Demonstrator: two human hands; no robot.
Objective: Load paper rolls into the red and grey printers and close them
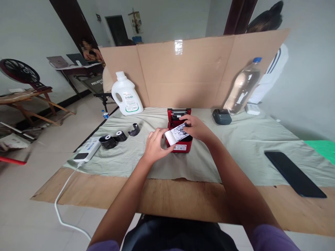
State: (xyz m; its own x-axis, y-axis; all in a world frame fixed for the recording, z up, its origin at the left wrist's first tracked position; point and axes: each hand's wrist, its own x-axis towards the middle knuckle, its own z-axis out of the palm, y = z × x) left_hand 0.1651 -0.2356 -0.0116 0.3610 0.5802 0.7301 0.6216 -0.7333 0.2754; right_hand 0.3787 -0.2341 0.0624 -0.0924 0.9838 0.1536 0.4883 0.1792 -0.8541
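A small red label printer [179, 145] sits in the middle of the cloth-covered table [235, 153], its lid raised. My left hand [155, 145] grips a white paper roll [171, 136] at the printer's near left corner. My right hand [195, 127] pinches the printed free end of that roll above the printer's open bay. Both hands touch the same roll.
Three dark tape rolls [115, 137] and a white power strip [87, 149] lie to the left. A white detergent bottle [126, 94], a grey device [221, 116] and a clear water bottle [243, 87] stand before a cardboard screen [193, 73]. A black phone [294, 173] lies at right.
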